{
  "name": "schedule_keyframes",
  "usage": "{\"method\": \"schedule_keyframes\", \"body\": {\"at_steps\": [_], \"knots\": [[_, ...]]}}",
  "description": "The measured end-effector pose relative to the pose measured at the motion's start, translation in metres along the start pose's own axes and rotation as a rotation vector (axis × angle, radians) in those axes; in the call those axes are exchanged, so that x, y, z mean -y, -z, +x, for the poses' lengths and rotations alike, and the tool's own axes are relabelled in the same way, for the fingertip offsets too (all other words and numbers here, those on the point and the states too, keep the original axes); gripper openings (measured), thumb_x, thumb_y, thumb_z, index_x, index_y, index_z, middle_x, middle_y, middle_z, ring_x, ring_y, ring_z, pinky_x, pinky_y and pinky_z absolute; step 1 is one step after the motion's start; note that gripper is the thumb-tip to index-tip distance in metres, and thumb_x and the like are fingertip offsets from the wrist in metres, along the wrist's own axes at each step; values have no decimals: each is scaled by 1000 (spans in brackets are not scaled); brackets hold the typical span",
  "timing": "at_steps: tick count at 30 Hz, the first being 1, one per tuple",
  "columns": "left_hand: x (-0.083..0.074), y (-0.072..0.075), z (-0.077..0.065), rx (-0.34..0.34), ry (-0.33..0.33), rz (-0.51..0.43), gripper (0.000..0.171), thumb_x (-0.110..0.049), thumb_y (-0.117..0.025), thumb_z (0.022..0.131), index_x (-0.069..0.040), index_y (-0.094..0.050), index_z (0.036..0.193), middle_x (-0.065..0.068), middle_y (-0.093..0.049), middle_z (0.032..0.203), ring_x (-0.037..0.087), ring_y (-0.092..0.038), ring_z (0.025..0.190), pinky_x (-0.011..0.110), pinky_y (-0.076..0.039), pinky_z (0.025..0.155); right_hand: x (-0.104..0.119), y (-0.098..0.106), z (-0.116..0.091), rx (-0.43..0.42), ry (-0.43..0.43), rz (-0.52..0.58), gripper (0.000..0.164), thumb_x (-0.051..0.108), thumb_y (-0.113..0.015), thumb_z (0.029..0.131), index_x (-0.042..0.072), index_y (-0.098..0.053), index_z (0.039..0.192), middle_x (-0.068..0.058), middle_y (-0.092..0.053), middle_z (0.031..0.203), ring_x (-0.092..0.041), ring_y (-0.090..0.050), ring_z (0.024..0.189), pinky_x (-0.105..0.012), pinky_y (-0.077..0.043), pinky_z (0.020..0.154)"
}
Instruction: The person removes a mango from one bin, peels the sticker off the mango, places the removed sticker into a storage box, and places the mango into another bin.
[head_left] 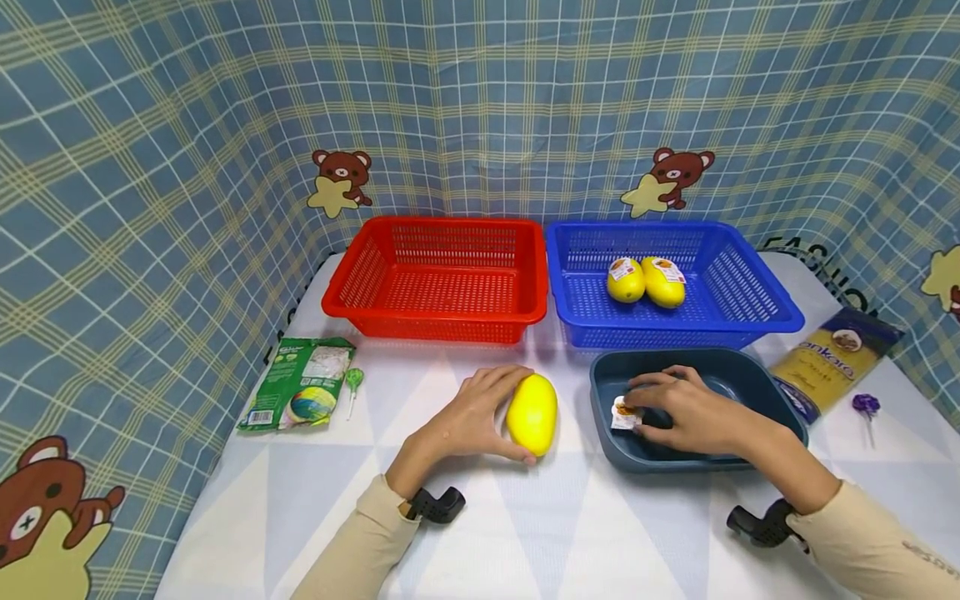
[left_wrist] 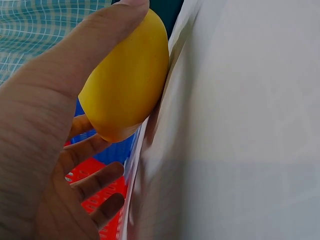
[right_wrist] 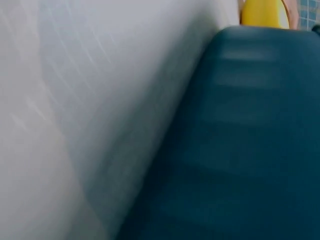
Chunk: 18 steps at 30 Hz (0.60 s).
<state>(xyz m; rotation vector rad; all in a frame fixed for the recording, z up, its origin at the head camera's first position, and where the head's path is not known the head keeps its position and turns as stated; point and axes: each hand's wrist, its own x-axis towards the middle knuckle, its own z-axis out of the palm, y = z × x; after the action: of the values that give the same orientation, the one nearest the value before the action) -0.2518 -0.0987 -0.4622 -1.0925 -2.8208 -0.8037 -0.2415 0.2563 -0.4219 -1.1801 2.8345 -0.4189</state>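
My left hand [head_left: 480,417] grips a smooth yellow mango [head_left: 533,415] on the tablecloth, with thumb and fingers around its left side. In the left wrist view the thumb crosses the mango [left_wrist: 131,75] and the lower fingers spread away from it. Inside the dark teal bin [head_left: 750,462], my right hand [head_left: 686,412] holds a small printed white label [head_left: 624,414] at its edge between fingertips and thumb. From the right wrist, the bin's outer wall [right_wrist: 240,140] fills much of the view and hides the right hand.
Behind stand a red basket [head_left: 442,329] and a blue basket [head_left: 675,337] holding two labelled mangoes [head_left: 647,282]. Left lie a green packet [head_left: 300,383] and a green lollipop [head_left: 354,380]; right, an Ankara pasta packet [head_left: 836,358] and a purple lollipop [head_left: 866,406]. Plaid curtains [head_left: 487,108] surround the table.
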Motion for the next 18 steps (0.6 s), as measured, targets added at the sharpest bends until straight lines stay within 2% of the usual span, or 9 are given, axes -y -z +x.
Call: {"method": "schedule_keyframes", "body": {"at_steps": [4,6,12,18], "knots": [[-1,0,0,1,1,-1,114,-71,-82,62,-25,-35,154,-4,-36,155,22,-35,137,47,-34,107,-1,2,-2,21,-27,16,43,44,-71,91,14,-72,122,1,-69,122,-33,-51,128,-66,-24,99],[-1,0,-1,2,5,-4,113,-71,-82,62,-25,-36,154,-4,-37,155,22,-35,137,47,-34,107,-1,3,-2,26,-44,34,46,48,-70,91,15,-72,123,0,-68,124,-34,-50,129,-66,-24,99],[-1,1,0,6,5,-5,113,-71,-82,63,-25,-35,155,-4,-36,156,22,-35,137,46,-34,107,4,17,0,-63,-73,54,37,34,-74,92,11,-72,120,-8,-66,126,-36,-52,125,-63,-29,99],[0,0,0,2,-7,9,113,-71,-82,63,-24,-36,155,-3,-37,155,22,-36,136,46,-34,107,19,30,7,-154,-77,70,42,31,-76,90,8,-69,124,-11,-64,129,-37,-50,126,-61,-30,100]]}}
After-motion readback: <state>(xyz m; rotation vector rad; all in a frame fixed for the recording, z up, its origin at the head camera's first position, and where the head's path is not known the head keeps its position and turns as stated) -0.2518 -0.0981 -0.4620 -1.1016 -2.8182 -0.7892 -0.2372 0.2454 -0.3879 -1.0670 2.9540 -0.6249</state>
